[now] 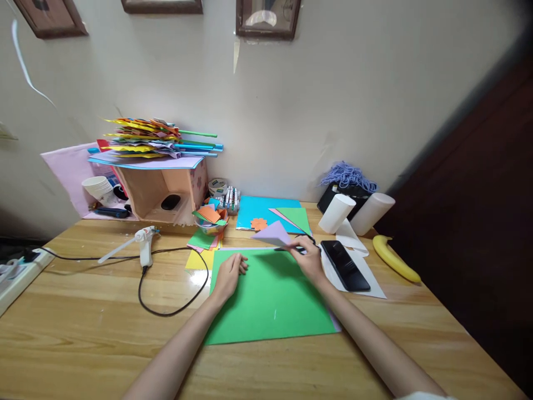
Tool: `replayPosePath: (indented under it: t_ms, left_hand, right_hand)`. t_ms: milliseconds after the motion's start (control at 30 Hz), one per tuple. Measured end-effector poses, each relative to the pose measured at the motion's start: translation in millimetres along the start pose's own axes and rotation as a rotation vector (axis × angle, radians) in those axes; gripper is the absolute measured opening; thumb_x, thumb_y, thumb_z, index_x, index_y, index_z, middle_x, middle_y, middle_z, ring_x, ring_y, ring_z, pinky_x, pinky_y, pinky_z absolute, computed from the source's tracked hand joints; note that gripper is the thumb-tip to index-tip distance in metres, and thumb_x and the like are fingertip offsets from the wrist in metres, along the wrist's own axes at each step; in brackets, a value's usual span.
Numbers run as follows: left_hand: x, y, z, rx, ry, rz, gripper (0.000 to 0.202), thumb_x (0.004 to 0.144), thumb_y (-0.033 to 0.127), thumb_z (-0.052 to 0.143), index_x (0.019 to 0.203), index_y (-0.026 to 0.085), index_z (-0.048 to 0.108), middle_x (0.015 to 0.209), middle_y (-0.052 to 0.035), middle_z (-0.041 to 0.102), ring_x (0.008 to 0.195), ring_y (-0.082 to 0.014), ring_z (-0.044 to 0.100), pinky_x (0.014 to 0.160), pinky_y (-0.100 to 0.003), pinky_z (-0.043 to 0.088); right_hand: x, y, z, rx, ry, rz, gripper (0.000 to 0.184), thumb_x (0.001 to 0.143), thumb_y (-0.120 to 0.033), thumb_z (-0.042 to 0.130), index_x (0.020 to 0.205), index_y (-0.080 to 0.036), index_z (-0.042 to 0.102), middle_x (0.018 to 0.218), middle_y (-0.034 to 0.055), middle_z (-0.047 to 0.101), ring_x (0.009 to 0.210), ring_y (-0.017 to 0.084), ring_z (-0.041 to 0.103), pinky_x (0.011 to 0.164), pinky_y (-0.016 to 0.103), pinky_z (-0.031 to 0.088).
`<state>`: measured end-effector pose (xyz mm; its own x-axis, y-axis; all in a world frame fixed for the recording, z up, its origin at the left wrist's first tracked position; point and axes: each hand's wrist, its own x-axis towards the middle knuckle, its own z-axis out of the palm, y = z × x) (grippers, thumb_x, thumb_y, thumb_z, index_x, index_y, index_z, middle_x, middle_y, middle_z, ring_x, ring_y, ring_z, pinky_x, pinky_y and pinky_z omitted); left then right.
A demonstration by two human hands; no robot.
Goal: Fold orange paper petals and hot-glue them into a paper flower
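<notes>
My right hand [307,256] pinches a folded, pointed piece of light purple paper [272,233] above the far edge of a green sheet [270,303]. A dark loop and a thin dark tip show around the same hand; they look like scissors, largely covered by the fingers. Loosely curled, my left hand [231,273] rests on the left far part of the green sheet, with nothing visible in it. Behind the sheet lie a blue sheet [250,204], an orange flower-shaped cutout [259,224] and a green paper triangle [298,218].
At left are a white glue gun [145,247] with a black cord and a pink box [160,189] topped by paper crafts. A bowl of paper scraps [211,222] stands mid-back. To the right lie a phone [345,265], paper rolls [337,213] and a banana [395,259].
</notes>
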<state>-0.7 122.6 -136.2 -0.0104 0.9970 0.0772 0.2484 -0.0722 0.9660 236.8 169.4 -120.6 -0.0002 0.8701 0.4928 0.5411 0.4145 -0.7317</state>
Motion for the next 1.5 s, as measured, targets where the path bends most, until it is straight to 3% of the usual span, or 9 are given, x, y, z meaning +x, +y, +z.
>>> replayPosePath:
  t_ms: [100, 167, 300, 433, 667, 1033, 1233, 1500]
  left_hand:
    - [4.2, 0.2, -2.9, -0.201, -0.133, -0.104, 0.06, 0.086, 0.057, 0.024, 0.097, 0.009, 0.058, 0.077, -0.0098, 0.065, 0.066, -0.0162, 0.061, 0.066, -0.03, 0.049]
    - [6.3, -0.1, -5.6, -0.207, -0.261, -0.142, 0.056, 0.083, 0.058, 0.032, 0.095, 0.011, 0.06, 0.08, -0.0089, 0.065, 0.068, -0.0163, 0.06, 0.063, -0.029, 0.049]
    - [8.3, -3.9, -8.5, -0.179, -0.299, -0.163, 0.042, 0.063, 0.05, 0.066, 0.079, 0.012, 0.063, 0.068, -0.0031, 0.061, 0.058, -0.0137, 0.056, 0.052, -0.024, 0.047]
    - [9.4, -7.6, -9.4, -0.19, -0.233, -0.163, 0.041, 0.063, 0.051, 0.065, 0.074, 0.012, 0.061, 0.062, -0.0004, 0.058, 0.056, -0.0125, 0.054, 0.053, -0.024, 0.047]
    - [12.8, -9.6, -10.1, -0.225, -0.223, -0.2, 0.042, 0.061, 0.052, 0.064, 0.074, 0.012, 0.06, 0.062, -0.0011, 0.059, 0.059, -0.0148, 0.056, 0.056, -0.027, 0.048]
    - [5.8, -5.9, -25.7, -0.24, -0.433, -0.137, 0.042, 0.07, 0.054, 0.057, 0.077, 0.013, 0.059, 0.069, -0.002, 0.058, 0.064, -0.0148, 0.056, 0.061, -0.028, 0.049]
    - [-0.3, -8.8, -23.2, -0.254, -0.377, -0.082, 0.037, 0.079, 0.05, 0.05, 0.077, 0.013, 0.056, 0.062, 0.0004, 0.054, 0.054, -0.0122, 0.054, 0.055, -0.025, 0.047]
    - [2.1, -6.3, -29.2, -0.312, -0.419, -0.173, 0.039, 0.076, 0.053, 0.05, 0.077, 0.015, 0.056, 0.071, -0.0013, 0.056, 0.065, -0.0153, 0.056, 0.062, -0.03, 0.051]
  right_hand:
    - [-39.8, -18.7, 9.3, 0.112, -0.098, -0.224, 0.007, 0.079, -0.023, 0.06, 0.072, -0.023, 0.063, 0.071, 0.0033, 0.064, 0.074, 0.02, 0.057, 0.069, 0.035, 0.046]
    - [-53.4, -24.1, 14.1, 0.125, -0.145, -0.305, 0.008, 0.08, -0.02, 0.059, 0.074, -0.023, 0.063, 0.072, 0.0033, 0.065, 0.074, 0.02, 0.057, 0.068, 0.036, 0.047]
    - [-55.1, -21.2, 14.9, 0.067, -0.182, -0.399, 0.013, 0.084, -0.018, 0.054, 0.084, -0.024, 0.066, 0.079, 0.0042, 0.067, 0.078, 0.02, 0.059, 0.07, 0.036, 0.049]
    - [-49.9, -16.9, 12.0, -0.007, -0.202, -0.481, 0.019, 0.085, -0.018, 0.053, 0.096, -0.027, 0.066, 0.089, 0.0038, 0.068, 0.086, 0.019, 0.059, 0.075, 0.036, 0.05]
    - [-55.4, -19.2, 14.8, -0.129, -0.177, -0.537, 0.017, 0.086, -0.018, 0.053, 0.09, -0.024, 0.068, 0.084, 0.0035, 0.07, 0.08, 0.018, 0.058, 0.069, 0.032, 0.05]
    - [-56.8, -12.4, 19.0, -0.132, -0.192, -0.558, 0.017, 0.086, -0.02, 0.053, 0.092, -0.028, 0.067, 0.084, 0.0024, 0.07, 0.074, 0.018, 0.06, 0.065, 0.032, 0.05]
    - [-61.9, -14.8, 15.5, -0.107, -0.199, -0.565, 0.021, 0.085, -0.018, 0.055, 0.1, -0.029, 0.064, 0.087, 0.0021, 0.071, 0.075, 0.018, 0.06, 0.064, 0.032, 0.051]
    - [-59.2, -17.8, 19.2, -0.066, -0.184, -0.572, 0.021, 0.083, -0.016, 0.057, 0.098, -0.028, 0.065, 0.084, 0.0014, 0.071, 0.073, 0.017, 0.061, 0.062, 0.03, 0.05]
